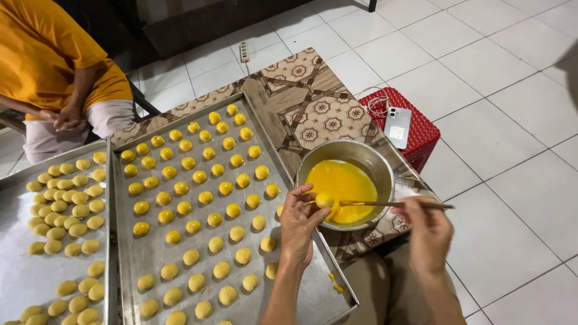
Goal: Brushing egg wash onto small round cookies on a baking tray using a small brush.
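Note:
My left hand [299, 225] pinches a small round dough ball [324, 200] at the near rim of a metal bowl [364, 155] filled with yellow egg wash [343, 183]. My right hand [428, 232] grips a thin brush [385, 204] whose tip touches the ball. Beside the bowl lies a metal baking tray [135, 253] with rows of dough balls: glossy yellow ones [198, 176] at the far end, paler ones [196, 282] nearer me.
A second tray [24, 280] with pale dough balls lies at the left. A seated person in an orange shirt [48, 54] is at top left. A phone [398, 127] rests on a red stool [421, 141]. A power strip [244, 52] lies on the white tile floor.

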